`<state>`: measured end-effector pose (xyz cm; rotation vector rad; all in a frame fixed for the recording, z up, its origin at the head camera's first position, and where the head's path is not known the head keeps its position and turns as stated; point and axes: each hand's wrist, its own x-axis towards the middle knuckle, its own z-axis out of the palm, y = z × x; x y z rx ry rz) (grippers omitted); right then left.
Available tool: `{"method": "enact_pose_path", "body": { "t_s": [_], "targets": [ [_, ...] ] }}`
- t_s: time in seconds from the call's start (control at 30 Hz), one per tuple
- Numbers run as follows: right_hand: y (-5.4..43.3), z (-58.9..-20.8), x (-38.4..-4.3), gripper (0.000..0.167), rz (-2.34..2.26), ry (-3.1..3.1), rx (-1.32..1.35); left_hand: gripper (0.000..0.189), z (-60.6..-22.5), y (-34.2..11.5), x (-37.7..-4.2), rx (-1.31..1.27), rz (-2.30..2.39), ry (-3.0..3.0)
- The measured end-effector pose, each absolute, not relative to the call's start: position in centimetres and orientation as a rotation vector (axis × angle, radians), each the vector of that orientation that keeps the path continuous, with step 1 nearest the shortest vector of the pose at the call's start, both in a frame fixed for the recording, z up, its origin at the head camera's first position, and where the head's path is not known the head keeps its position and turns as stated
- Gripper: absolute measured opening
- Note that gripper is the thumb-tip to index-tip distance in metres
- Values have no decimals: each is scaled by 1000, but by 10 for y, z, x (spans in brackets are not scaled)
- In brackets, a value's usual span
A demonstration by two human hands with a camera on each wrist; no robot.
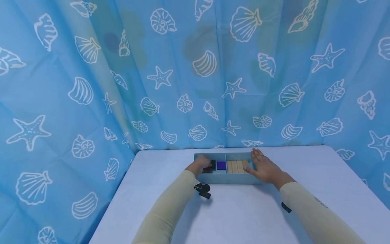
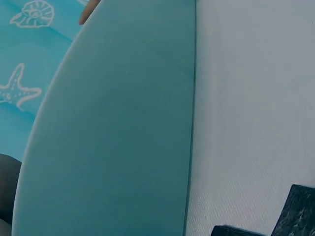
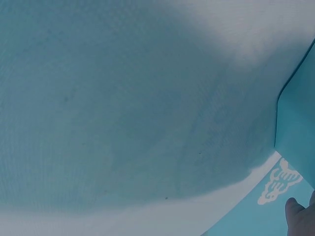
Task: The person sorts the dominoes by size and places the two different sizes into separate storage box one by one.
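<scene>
A light blue divided box (image 1: 230, 179) stands near the back of the table in the head view. My left hand (image 1: 201, 162) reaches into its left compartment, fingers bent down onto a small black block (image 1: 213, 164). Part of that block is hidden by the fingers. Beside it lies a purple block (image 1: 221, 165), next to the divider. In the right compartment, light wooden blocks (image 1: 237, 166) stand in a row. My right hand (image 1: 265, 168) rests at the box's right end, fingers straight along the end wall and thumb over the rightmost wooden block.
The box stands on a white table (image 1: 237, 210), its far side close to the back edge. A blue curtain (image 1: 182, 74) with white shell and starfish prints hangs behind and to the left. Black wrist-camera mounts (image 1: 203, 190) hang below the sleeves.
</scene>
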<state>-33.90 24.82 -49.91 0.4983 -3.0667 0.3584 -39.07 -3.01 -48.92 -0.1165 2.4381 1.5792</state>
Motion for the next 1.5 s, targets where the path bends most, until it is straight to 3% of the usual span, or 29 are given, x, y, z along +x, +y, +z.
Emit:
{"method": "enact_pose_path", "body": {
  "t_s": [0.6, 0.83, 1.37, 1.5],
  "targets": [
    [245, -496, -337, 96, 341, -3078, 477, 3, -496, -30, -403, -137, 1360, 2571],
    [246, -498, -341, 96, 330, -3065, 483, 14, -494, -28, -401, -168, 1366, 2560],
    [246, -500, -337, 96, 343, -3067, 472, 3, -494, -28, -393, -85, 1293, 2647],
    [246, -499, -338, 96, 341, -3056, 479, 18, -492, -28, -394, -80, 1283, 2651]
  ]
}}
